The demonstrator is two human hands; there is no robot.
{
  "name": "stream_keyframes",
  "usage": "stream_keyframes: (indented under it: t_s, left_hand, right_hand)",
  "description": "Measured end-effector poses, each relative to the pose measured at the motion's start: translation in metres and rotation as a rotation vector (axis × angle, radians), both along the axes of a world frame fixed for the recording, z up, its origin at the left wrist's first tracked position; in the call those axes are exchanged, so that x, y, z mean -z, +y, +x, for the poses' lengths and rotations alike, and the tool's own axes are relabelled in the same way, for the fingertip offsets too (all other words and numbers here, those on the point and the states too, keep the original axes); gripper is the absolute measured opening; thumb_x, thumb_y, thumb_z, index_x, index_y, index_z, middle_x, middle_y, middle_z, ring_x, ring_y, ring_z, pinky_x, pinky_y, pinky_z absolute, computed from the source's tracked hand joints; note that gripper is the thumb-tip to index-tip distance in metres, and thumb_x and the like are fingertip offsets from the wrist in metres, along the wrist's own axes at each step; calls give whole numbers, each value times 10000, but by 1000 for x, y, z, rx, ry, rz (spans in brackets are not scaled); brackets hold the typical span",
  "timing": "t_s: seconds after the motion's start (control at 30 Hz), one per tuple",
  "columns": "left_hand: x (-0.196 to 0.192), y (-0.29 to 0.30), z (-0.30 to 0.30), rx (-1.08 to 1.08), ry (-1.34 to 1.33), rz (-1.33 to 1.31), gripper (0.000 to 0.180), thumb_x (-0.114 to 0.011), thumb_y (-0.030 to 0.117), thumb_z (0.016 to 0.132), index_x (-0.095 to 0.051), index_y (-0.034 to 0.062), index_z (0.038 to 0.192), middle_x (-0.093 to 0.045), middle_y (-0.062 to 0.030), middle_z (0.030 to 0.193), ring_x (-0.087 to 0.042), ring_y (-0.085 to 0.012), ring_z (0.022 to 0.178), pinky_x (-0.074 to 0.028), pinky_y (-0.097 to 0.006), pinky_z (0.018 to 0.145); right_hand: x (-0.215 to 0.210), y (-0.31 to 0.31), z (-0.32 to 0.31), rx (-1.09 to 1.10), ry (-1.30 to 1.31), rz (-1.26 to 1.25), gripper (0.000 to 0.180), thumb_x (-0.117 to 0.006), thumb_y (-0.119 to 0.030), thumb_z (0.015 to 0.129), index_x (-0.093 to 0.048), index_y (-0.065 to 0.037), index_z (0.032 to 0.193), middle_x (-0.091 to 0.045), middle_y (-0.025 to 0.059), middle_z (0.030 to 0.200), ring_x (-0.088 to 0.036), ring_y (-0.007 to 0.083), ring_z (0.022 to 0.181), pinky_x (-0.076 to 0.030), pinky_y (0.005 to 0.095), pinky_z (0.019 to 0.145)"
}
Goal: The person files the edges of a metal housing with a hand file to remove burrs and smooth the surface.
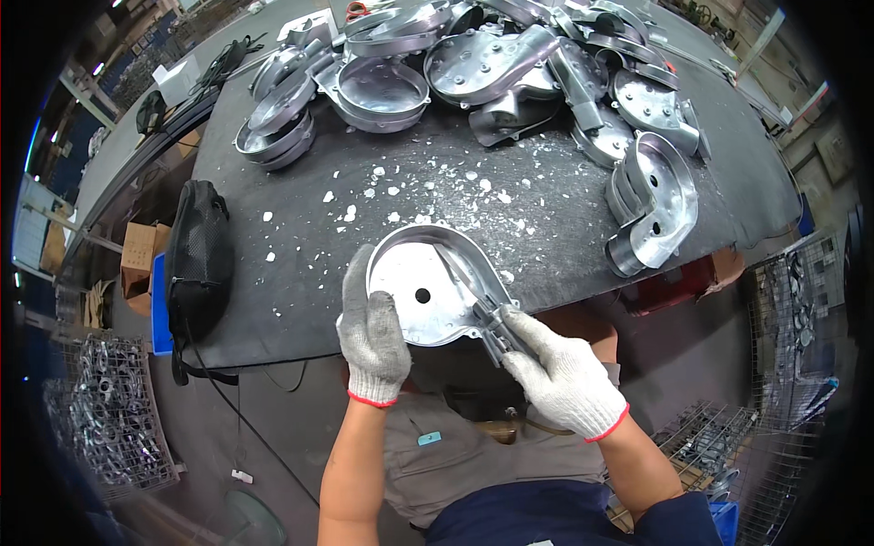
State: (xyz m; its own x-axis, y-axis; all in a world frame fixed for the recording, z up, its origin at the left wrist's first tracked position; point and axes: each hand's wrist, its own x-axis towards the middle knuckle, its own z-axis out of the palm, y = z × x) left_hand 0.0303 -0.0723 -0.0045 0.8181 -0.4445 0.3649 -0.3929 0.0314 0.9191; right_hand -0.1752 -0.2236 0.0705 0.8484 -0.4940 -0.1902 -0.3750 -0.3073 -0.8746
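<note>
A round, shallow cast-metal housing (405, 273) with a dark hole in its floor is held at the table's front edge, its hollow side facing me. My left hand (375, 332), in a white knit glove with a red cuff, is closed on the left rim, thumb inside and fingers outside. My right hand (569, 387), gloved alike, closes on the housing's narrow grey outlet at the lower right. Its fingertips are partly hidden there, and I cannot tell whether a small tool is also in them.
Several similar castings (382, 86) lie heaped at the back of the dark table mat (300, 218). One curved casting (655, 205) sits at the right. White flakes (393, 191) are scattered midway. A black bag (198, 246) stands at the left edge, with wire baskets (114, 409) below.
</note>
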Motion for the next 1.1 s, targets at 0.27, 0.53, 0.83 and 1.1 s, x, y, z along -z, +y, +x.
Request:
stream_keyframes:
  t_s: [0.27, 0.53, 0.83, 1.1]
  left_hand:
    - [2, 5, -1, 109, 216, -87, 663, -443, 403, 1177, -458, -80, 1631, -589, -198, 1585, -566, -268, 1462, -424, -401, 1243]
    - [22, 11, 9, 175, 86, -99, 658, -503, 394, 1152, -490, -84, 1603, -569, -219, 1616, -542, -296, 1506, -402, -432, 1271]
    - [6, 16, 13, 206, 42, -5, 660, -457, 427, 1193, -516, -107, 1577, -603, -239, 1592, -558, -326, 1500, -397, -442, 1271]
    - [4, 15, 14, 266, 130, -20, 764, -401, 547, 1194, -535, -103, 1571, -599, -253, 1594, -564, -339, 1495, -405, -464, 1269]
  right_hand:
    - [-4, -3, 6, -18, -10, 84, 517, -715, -163, 1048, -619, -19, 1536, -788, 260, 1233, -806, 358, 1121, -610, 397, 961]
    - [-10, -3, 0, -167, -45, 76, 518, -728, -154, 1039, -628, -6, 1526, -774, 248, 1301, -801, 335, 1153, -613, 388, 991]
    - [-18, -20, -5, -330, -48, 110, 530, -727, -148, 1025, -634, -21, 1531, -765, 234, 1340, -777, 361, 1194, -611, 394, 1023]
    - [-7, -23, -13, -415, -56, -70, 551, -751, -220, 1002, -663, -144, 1541, -753, 195, 960, -745, 381, 865, -600, 457, 806]
